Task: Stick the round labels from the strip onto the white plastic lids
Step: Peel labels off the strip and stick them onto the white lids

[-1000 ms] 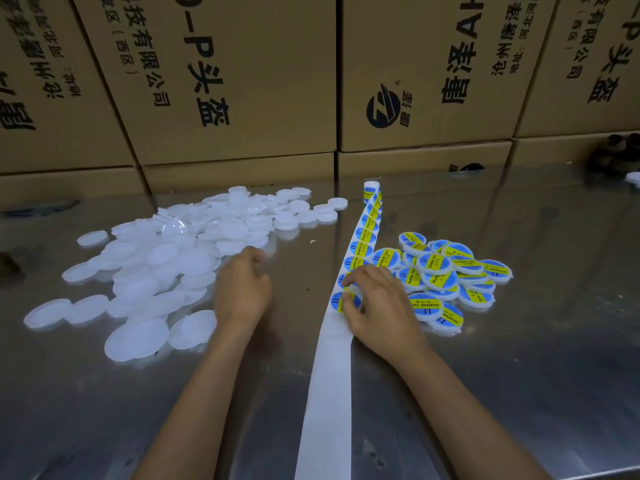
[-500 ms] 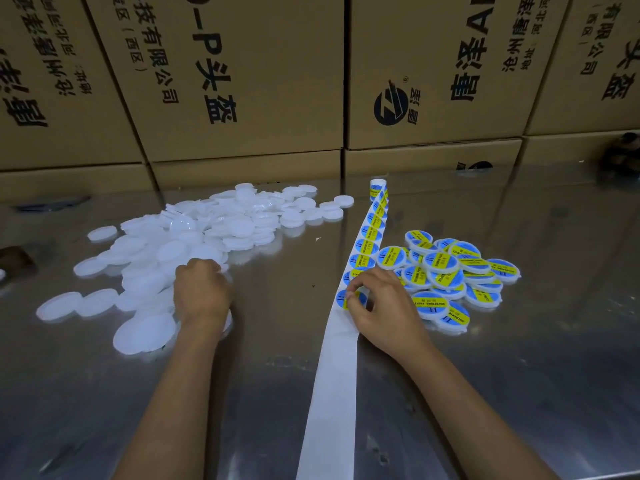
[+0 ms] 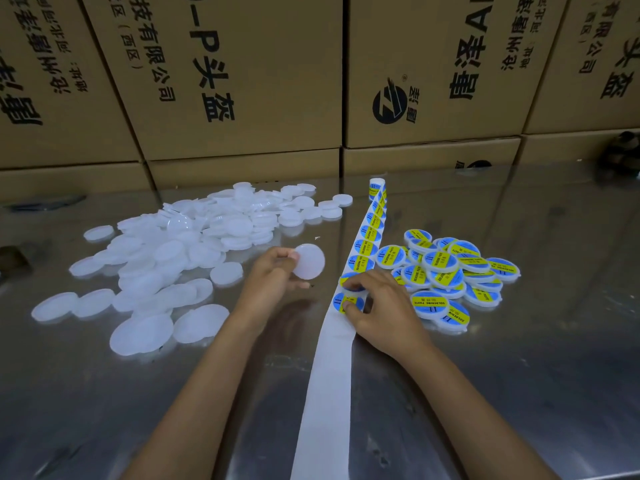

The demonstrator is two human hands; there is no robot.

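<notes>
Just left of the strip, the left hand (image 3: 268, 277) holds one round white plastic lid (image 3: 309, 261) by its edge, thumb and fingers curled round it, lifted above the shiny steel desk (image 3: 519, 375). The right hand (image 3: 381, 306) rests on the long white backing strip (image 3: 329, 393), its fingertips (image 3: 347, 306) pinching at the nearest round blue-and-yellow label (image 3: 343, 302). More labels run along the strip toward a small roll (image 3: 376, 186) at the far end. A loose heap of plain white lids (image 3: 180, 251) spreads over the left of the desk. To the right of the strip, beside the right hand, lies a smaller pile of lids already carrying labels (image 3: 446, 271). Brown cardboard boxes (image 3: 242, 81) with black printed characters stand along the far edge.
</notes>
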